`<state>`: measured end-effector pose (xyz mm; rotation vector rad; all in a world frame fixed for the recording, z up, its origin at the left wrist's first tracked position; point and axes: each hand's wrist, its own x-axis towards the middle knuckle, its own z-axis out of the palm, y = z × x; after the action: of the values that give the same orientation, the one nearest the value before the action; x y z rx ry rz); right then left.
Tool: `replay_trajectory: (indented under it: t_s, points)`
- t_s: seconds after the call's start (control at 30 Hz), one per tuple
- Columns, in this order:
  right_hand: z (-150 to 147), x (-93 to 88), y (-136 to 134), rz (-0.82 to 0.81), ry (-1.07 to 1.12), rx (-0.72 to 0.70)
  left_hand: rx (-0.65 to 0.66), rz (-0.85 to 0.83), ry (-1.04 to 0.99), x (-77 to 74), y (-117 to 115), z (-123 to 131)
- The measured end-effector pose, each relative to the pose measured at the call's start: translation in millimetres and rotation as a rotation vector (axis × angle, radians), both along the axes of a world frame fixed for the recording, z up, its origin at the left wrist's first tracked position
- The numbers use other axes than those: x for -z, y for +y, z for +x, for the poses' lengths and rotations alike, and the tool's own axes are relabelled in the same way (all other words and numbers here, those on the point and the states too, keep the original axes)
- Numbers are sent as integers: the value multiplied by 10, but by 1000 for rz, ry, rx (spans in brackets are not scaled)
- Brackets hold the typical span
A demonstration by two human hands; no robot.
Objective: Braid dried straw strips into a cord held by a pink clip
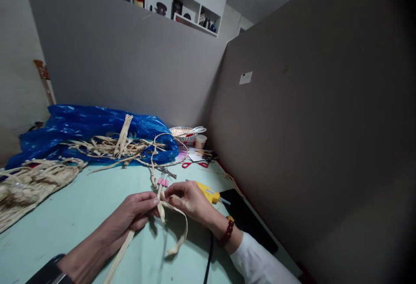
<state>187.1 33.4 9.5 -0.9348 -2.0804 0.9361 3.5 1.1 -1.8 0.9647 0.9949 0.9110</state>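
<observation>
- Landmark: the pink binder clip, at the near end of a twisted straw cord that loops away beyond it.
- Just on the wearer's side of the clip, the left hand pinches the cord's pale working end between thumb and fingers.
- Right beside the clip, the right hand curls thumb and forefinger in at that same end; whether they are pressed tight on a strip I cannot tell.
- Nearer the wearer than the clip, one loose straw strip hangs in a curve, its tip bent leftward.
- Right of the clip, a yellow glue gun lies partly behind the right hand.
- Beyond the clip, slightly right: red-handled scissors, blades spread.
- Beyond the clip, leftward: a blue plastic bag with raffia-like strips heaped on it.
</observation>
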Motion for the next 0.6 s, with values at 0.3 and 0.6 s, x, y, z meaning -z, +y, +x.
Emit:
replay_trajectory:
  t_s: [0.3,0.6]
  points:
    - [127,-102,161,-380,445,-14,-11,0,77,31,-10,8]
    - [737,-255,524,-97,194,537,41,-5,-68,92,21,-48]
